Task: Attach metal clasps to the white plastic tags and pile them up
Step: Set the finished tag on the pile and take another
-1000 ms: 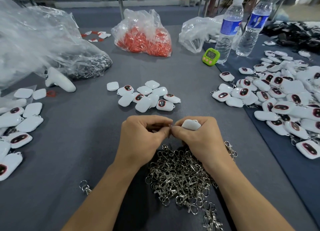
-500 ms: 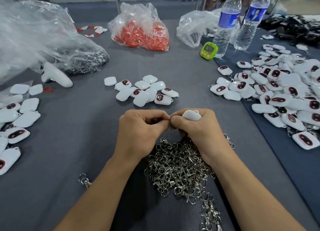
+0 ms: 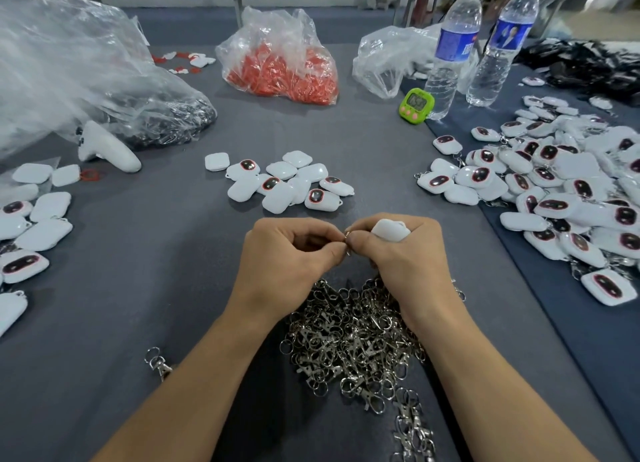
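My right hand (image 3: 398, 257) grips a white plastic tag (image 3: 390, 230), whose top shows above the curled fingers. My left hand (image 3: 287, 257) pinches a small metal clasp ring (image 3: 347, 241) right where both thumbs meet. Below the hands lies a heap of loose metal clasps (image 3: 356, 340). A small cluster of white tags (image 3: 284, 182) lies just beyond the hands. A big pile of tags with clasps (image 3: 568, 191) covers the right side. More white tags (image 3: 31, 219) lie at the left edge.
A bag of red parts (image 3: 280, 66) sits at the back, large clear bags (image 3: 69, 77) at the left, two water bottles (image 3: 453, 52) and a green timer (image 3: 416, 104) at the back right. A single clasp (image 3: 157, 363) lies by my left forearm. A white handle-shaped device (image 3: 107, 148) lies left.
Both hands stay pressed together at the same spot over the clasp heap; the fingers shift slightly and a bit of metal ring now shows between the thumbs.
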The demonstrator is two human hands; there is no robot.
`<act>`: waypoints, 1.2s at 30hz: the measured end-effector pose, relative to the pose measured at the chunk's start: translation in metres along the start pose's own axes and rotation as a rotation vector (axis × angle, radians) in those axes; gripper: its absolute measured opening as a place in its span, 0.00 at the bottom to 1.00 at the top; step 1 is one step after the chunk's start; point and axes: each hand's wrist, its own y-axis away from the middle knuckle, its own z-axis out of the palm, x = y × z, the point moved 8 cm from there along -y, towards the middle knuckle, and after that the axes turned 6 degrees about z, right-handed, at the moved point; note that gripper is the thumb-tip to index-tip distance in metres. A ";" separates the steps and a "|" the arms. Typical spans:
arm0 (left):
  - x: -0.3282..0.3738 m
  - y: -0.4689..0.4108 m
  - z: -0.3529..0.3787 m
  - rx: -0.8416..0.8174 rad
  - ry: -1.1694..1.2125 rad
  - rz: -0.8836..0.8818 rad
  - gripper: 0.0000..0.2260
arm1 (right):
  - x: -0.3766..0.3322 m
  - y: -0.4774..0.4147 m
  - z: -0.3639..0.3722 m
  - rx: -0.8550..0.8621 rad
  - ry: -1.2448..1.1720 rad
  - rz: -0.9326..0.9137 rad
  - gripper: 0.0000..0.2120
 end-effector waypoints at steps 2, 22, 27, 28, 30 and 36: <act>0.001 0.000 0.001 -0.004 -0.006 0.015 0.09 | 0.001 -0.001 0.000 0.008 0.017 -0.003 0.04; -0.001 -0.001 0.001 -0.032 -0.018 -0.023 0.05 | 0.003 0.000 0.013 -0.190 -0.018 0.012 0.03; -0.001 0.001 -0.033 0.317 -0.210 -0.044 0.03 | 0.008 -0.005 0.005 -0.038 0.073 0.035 0.08; 0.001 0.002 -0.046 0.402 -0.375 -0.031 0.03 | 0.010 -0.006 0.003 -0.025 0.094 0.045 0.10; 0.004 0.004 -0.059 0.463 -0.665 -0.028 0.05 | 0.012 -0.007 0.004 -0.020 0.121 0.052 0.10; 0.004 0.001 -0.019 0.128 -0.686 0.004 0.02 | 0.008 -0.004 0.013 -0.076 0.249 -0.078 0.05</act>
